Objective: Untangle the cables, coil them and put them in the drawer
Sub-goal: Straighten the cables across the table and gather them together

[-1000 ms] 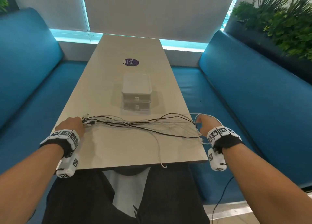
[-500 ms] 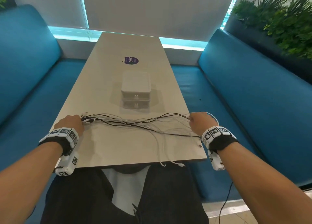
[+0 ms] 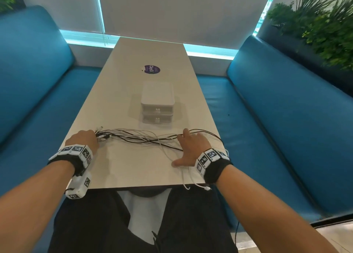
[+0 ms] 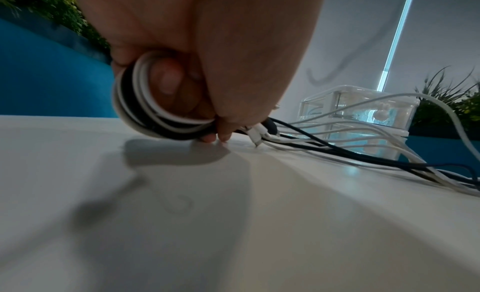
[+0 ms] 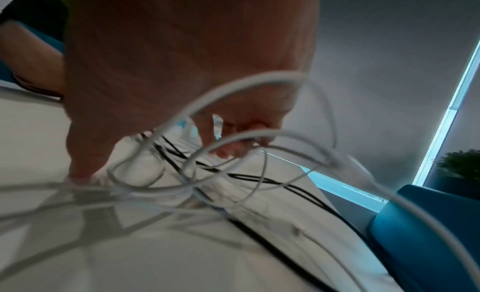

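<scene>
Left hand (image 3: 84, 140) sits at the near-left of the worktop (image 3: 133, 165), fingers curled tight round one end of the cables (image 3: 145, 138); left wrist view shows white and black loops wound round the fingers (image 4: 168, 81), with plug ends sticking out just beside the fingertips and touching the worktop. Bundle of white and black cables runs across the worktop from left hand to right hand (image 3: 193, 147), tangled, strands crossing each other. Right hand lies spread over the right part of the bundle, thumb stretched toward the near edge and resting on the worktop, fingers pointing away over the strands; in the right wrist view the fingertips (image 5: 231, 151) bend down among white loops, blurred, so cannot tell if any strand is actually pinched, looks more like pressing than gripping. Some white cable loops stand up off the surface near the right wrist, and a couple of white ends hang over the near edge of the worktop. Black strands reach the right edge. Small clear two-drawer box (image 3: 157, 103) stands mid-worktop just beyond the cables, not touching them, both drawers closed, little white knobs facing the person. Round purple sticker (image 3: 152, 69) further back on the worktop. Blue benches (image 3: 286, 119) either side, plants (image 3: 321, 23) behind the right one.
</scene>
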